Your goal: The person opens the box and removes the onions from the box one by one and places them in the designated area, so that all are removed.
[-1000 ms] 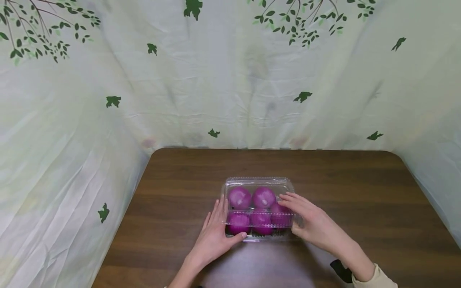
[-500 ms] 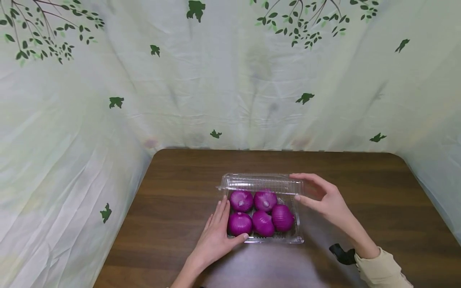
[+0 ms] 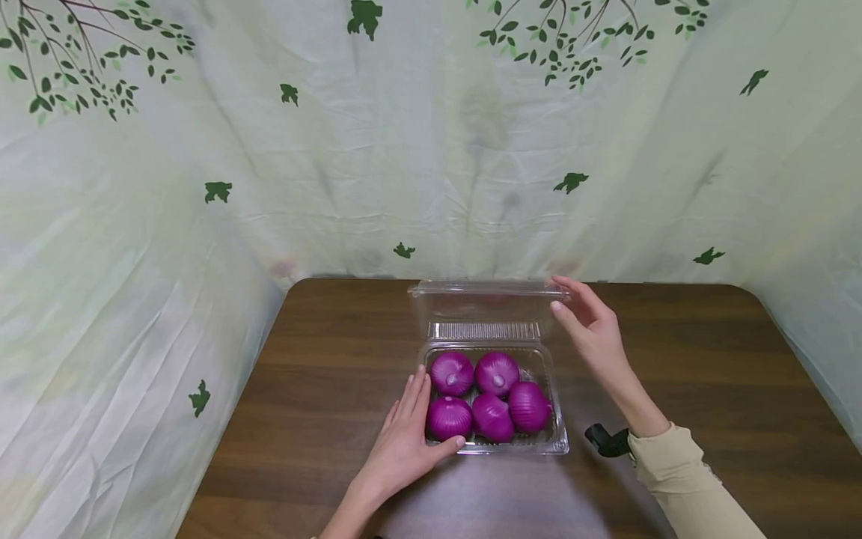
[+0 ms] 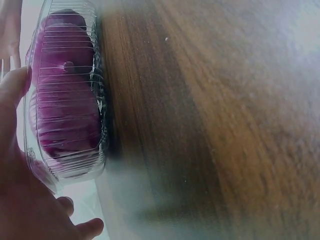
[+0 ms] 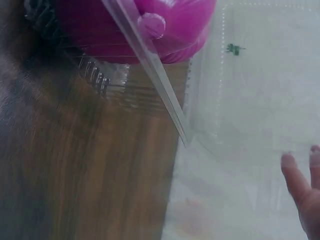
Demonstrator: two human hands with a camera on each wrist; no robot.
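Note:
Several peeled red onions (image 3: 497, 374) lie in a clear plastic clamshell container (image 3: 560, 442) on the table. Its lid (image 3: 485, 305) stands raised at the back. My left hand (image 3: 404, 442) rests along the container's left side with extended fingers, the thumb at the front rim. In the left wrist view, that hand (image 4: 25, 200) lies beside the ribbed wall, with onions (image 4: 70, 115) showing through. My right hand (image 3: 595, 337) holds the lid's upper right corner between thumb and fingers. Two of its fingers (image 5: 295, 180) show in the right wrist view, near an onion (image 5: 175, 30).
The brown wooden table (image 3: 350, 322) ends just behind the lid. A pale leaf-printed cloth (image 3: 431, 150) hangs behind it and along both sides. A black device (image 3: 607, 440) is worn at the right wrist.
My right hand has moved up and back, swinging the lid from over the onions to upright. The left hand has stayed at the container's left side.

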